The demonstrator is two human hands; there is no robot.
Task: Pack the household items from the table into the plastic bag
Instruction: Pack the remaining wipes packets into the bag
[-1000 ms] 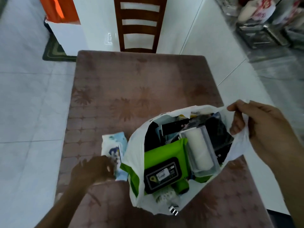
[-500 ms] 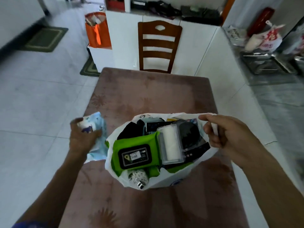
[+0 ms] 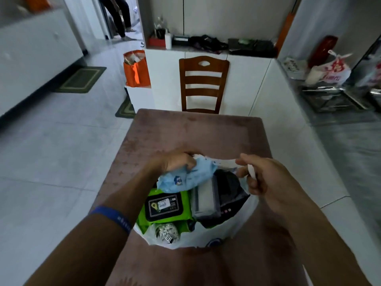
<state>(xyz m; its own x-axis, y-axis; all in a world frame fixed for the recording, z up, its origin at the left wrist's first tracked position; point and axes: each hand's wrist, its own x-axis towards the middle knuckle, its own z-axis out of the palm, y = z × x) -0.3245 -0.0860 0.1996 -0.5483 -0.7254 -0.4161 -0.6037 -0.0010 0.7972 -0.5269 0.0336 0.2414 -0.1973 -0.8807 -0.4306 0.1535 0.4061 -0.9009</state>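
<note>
Here a table under a dull mauve patterned cloth runs away from the camera toward a brown wooden chair pushed against its far end, with pale floor tiles on either side. Behind the chair stands a white counter cluttered with dark objects, an orange bag sits at its left corner, and green mats lie on the floor to the left. A white plastic bag stands open on the near part of the table. Inside it lie a green wipes pack with a black label, a clear box holding something white, a dark item beside that, and a silvery patterned ball against the near wall. The left hand, a blue wristband on its forearm, grips a light-blue soft packet with curled fingers and holds it over the bag's mouth, above the green pack. The right hand pinches the bag's white rim at the right side, holding it up. The far rim is hidden behind the hands, the packet's printing is too blurred to read, and the legs of a person in the far doorway are cut off by the top edge.
</note>
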